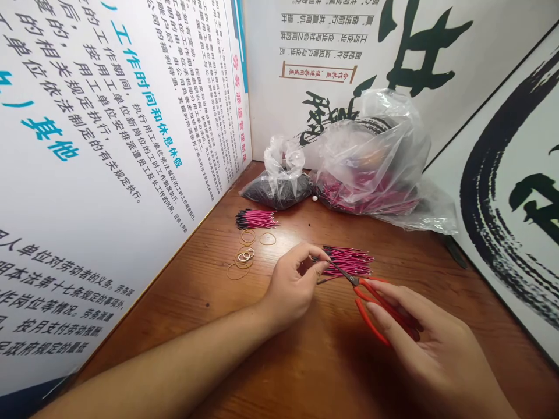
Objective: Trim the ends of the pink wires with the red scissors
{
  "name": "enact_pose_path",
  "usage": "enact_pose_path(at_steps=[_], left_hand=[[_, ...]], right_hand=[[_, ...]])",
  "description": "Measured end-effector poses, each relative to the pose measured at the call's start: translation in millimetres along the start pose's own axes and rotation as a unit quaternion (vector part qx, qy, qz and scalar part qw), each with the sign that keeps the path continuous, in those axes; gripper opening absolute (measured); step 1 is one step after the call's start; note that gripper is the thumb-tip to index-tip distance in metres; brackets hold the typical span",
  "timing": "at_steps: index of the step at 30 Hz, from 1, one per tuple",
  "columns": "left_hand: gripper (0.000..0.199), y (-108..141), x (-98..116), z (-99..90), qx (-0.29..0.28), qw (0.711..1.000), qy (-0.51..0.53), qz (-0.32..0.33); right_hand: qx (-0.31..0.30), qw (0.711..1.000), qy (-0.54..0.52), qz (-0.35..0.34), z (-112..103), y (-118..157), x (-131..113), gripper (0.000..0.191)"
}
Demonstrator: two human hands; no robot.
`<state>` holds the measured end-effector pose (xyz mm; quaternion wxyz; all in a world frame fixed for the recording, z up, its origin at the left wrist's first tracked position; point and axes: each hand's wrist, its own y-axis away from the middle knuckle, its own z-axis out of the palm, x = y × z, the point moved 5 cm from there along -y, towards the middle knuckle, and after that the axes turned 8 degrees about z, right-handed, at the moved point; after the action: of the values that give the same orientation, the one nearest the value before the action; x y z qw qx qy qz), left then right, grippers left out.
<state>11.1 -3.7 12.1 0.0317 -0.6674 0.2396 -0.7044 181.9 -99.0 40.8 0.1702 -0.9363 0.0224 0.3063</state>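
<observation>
Over the wooden table, my right hand (430, 329) grips a pair of red-handled pliers (353, 280) with slim dark jaws. The handles are spread apart and the tips point left, meeting the fingertips of my left hand (290, 279). Thumb and forefinger of that hand are pinched together at the tips; whatever small thing is between them is too small to make out. Just behind the pliers lies a loose pile of short pink wires with black ends (349, 259). A single wire sticks out at the pile's near side, close to my left fingertips.
A neat bundle of pink and black wires (257, 219) lies farther back, left. Several rubber bands (238, 269) are in front of it. Behind stand a plastic bag of black pieces (275, 189) and a larger clear bag of pink wires (371, 169). Printed panels (174, 116) wall the table.
</observation>
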Motion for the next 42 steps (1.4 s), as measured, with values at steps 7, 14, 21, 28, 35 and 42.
enact_pose_path(at_steps=[7,14,21,28,35,42], left_hand=[[0.007,0.1,-1.1,1.0,-0.003,1.0,0.007,-0.009],[0.007,0.2,-2.0,1.1,-0.001,1.0,0.006,-0.007],[0.008,0.6,-1.9,1.3,-0.004,1.0,0.01,-0.006],[0.008,-0.7,-1.2,0.4,-0.001,1.0,0.01,-0.001],[0.007,-0.6,-2.2,1.0,0.001,1.0,0.018,-0.002],[0.006,-0.3,-2.0,1.1,-0.002,1.0,0.023,0.008]], right_hand=[[0.029,0.998,0.033,-0.033,-4.9,-0.4,-5.4,0.022],[0.048,0.994,0.066,-0.075,-7.1,0.7,-8.9,0.021],[0.023,0.997,0.043,-0.059,-3.5,1.4,-7.7,0.021],[0.006,1.0,0.013,-0.026,0.2,1.9,-2.3,0.022],[0.012,0.999,0.02,-0.027,1.2,1.6,-1.7,0.021],[0.038,0.99,0.087,-0.102,-5.1,0.4,-10.9,0.021]])
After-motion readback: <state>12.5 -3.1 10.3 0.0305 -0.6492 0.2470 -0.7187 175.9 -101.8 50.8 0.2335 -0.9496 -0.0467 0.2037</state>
